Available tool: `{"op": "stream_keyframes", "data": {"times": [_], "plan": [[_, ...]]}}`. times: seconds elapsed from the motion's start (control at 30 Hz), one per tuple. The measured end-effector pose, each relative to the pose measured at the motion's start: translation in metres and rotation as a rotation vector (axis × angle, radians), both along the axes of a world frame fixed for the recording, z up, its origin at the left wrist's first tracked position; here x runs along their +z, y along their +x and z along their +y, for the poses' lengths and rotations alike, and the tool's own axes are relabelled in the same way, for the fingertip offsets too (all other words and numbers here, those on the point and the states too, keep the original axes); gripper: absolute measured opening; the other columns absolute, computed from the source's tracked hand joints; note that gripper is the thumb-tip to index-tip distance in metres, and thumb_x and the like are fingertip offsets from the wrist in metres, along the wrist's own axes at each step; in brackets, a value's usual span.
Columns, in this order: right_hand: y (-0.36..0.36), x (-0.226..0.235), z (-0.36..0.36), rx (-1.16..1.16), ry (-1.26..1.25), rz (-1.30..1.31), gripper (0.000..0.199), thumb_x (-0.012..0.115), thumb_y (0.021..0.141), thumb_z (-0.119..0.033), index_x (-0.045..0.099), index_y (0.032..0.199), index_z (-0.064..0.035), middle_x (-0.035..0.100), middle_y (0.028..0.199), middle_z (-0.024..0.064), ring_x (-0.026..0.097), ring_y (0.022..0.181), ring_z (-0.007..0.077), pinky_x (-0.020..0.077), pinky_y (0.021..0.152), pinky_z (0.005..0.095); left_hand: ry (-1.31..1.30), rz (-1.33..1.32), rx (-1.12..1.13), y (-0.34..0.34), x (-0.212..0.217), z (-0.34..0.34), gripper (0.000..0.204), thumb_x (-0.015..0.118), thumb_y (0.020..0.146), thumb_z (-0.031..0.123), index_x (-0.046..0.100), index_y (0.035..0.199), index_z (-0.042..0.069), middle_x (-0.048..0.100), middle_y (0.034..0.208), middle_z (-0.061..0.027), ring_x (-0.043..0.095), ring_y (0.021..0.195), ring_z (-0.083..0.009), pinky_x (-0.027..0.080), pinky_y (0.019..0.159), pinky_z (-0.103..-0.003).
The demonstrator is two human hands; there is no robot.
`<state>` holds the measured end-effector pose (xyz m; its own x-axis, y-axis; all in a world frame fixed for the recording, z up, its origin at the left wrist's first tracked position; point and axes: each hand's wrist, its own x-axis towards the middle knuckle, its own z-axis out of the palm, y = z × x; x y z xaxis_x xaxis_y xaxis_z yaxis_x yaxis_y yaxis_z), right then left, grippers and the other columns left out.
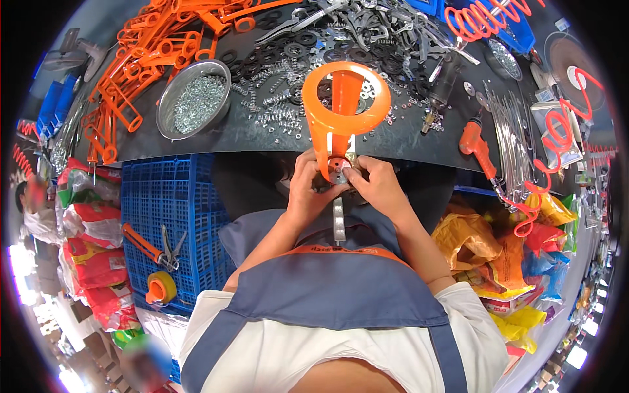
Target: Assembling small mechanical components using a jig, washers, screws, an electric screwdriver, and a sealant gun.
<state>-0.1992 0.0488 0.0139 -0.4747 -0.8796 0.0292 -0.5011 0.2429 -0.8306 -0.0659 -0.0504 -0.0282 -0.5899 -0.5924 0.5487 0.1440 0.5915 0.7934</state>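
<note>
Brightly lit, glinting off the glossy orange ring (347, 122); shadowed beneath the counter (255, 141). Sharp centrally, bowed toward the black rim, glaring white at both lower sides, blurred in one lower-left patch.

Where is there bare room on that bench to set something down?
Along the near edge of the bench, two patches look mostly bare: one between the steel bowl and the held orange frame, below the coil springs; another between that frame and the orange air tool, below the black tool. The far side is crowded with orange frames and metal levers.
</note>
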Motion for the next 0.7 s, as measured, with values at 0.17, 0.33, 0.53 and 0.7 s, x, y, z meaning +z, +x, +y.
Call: {"op": "stream_keyframes", "data": {"times": [0.17, 0.33, 0.53, 0.7], "plan": [[-0.001, -0.003, 0.002, 0.015, -0.021, -0.149, 0.026, 0.065, 0.081, -0.020, 0.056, 0.075, 0.0041, 0.052, 0.060, 0.0146, 0.046, 0.051, 0.0205, 0.0384, 0.052, 0.0345, 0.005, -0.037, -0.047, 0.007, 0.003, -0.001, 0.059, 0.082, 0.054, -0.001, 0.053, 0.105, 0.006, 0.052, 0.119, -0.0135, 0.050, 0.112, -0.0298, 0.044, 0.089, -0.037], [-0.005, -0.013, 0.003, 0.034, -0.056, -0.183, 0.027, 0.064, 0.083, -0.020, 0.056, 0.076, 0.0042, 0.051, 0.059, 0.0133, 0.043, 0.053, 0.0156, 0.0380, 0.052, 0.0320, -0.065, -0.213, -0.064, 0.033, 0.033, -0.014, 0.069, 0.079, 0.059, 0.002, 0.047, 0.120, 0.006, 0.044, 0.125, -0.0166, 0.044, 0.116, -0.0343, 0.040, 0.095, -0.040], [0.001, -0.011, 0.004, -0.039, -0.102, -0.113, 0.028, 0.061, 0.085, -0.023, 0.058, 0.079, 0.0044, 0.055, 0.063, 0.0165, 0.050, 0.054, 0.0213, 0.0409, 0.056, 0.0342, -0.152, -0.093, 0.320, 0.057, 0.061, -0.089, 0.039, 0.069, 0.072, 0.003, 0.056, 0.108, 0.002, 0.057, 0.111, -0.0145, 0.056, 0.101, -0.0298, 0.046, 0.087, -0.037], [-0.001, -0.009, 0.010, -0.096, -0.143, -0.121, 0.028, 0.061, 0.085, -0.025, 0.060, 0.082, 0.0028, 0.058, 0.066, 0.0170, 0.056, 0.058, 0.0241, 0.0437, 0.058, 0.0345, -0.334, -0.459, 0.620, 0.083, 0.076, -0.215, 0.027, 0.067, 0.078, 0.014, 0.062, 0.100, -0.001, 0.064, 0.096, -0.0168, 0.062, 0.090, -0.0308, 0.048, 0.082, -0.036]]}}
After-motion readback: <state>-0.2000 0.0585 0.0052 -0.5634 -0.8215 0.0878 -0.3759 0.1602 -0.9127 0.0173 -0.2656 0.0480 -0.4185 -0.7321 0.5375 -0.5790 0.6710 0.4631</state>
